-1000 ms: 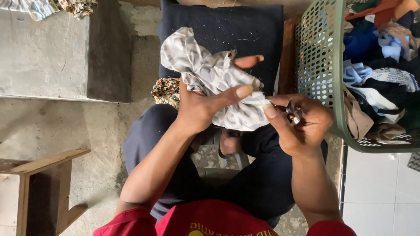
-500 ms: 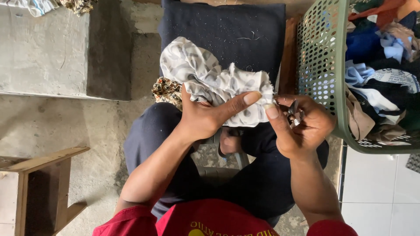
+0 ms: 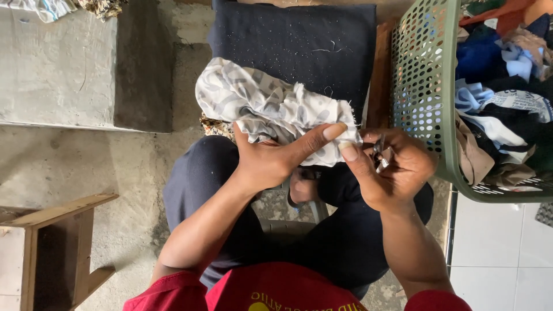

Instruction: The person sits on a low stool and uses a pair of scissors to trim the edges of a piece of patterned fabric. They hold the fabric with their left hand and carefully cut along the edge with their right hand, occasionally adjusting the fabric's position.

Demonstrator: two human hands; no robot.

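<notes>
A bunched piece of grey-and-white patterned cloth [image 3: 271, 106] is held up over the seated person's lap, its long axis running from the far left down to the near right, where a frayed raw edge ends just beside the right thumb. The left hand [image 3: 276, 161] comes up from underneath: its palm and thumb press the underside of the bundle, and its long fingers [image 3: 328, 133] stretch out flat and close together along the cloth's near edge, pinning that edge rather than wrapping around it. The right hand [image 3: 394, 170] is curled in a loose fist, its thumb tip touching the cloth's right corner, and its fingers are closed around a small metal tool [image 3: 381, 154], too small to tell whether a snip or a clipper. So the cloth lies mostly to the far left of both hands, with only its right end caught between the two thumbs. Beneath it are the person's dark trousers [image 3: 345, 242] and a scrap of brown patterned fabric [image 3: 216, 126]. Farther off, a dark cushion [image 3: 294, 43] lies behind the cloth, a green perforated laundry basket [image 3: 423, 86] full of mixed clothes stands to the right, and a wooden stool [image 3: 55, 242] sits near left on the concrete floor [image 3: 75, 161].
</notes>
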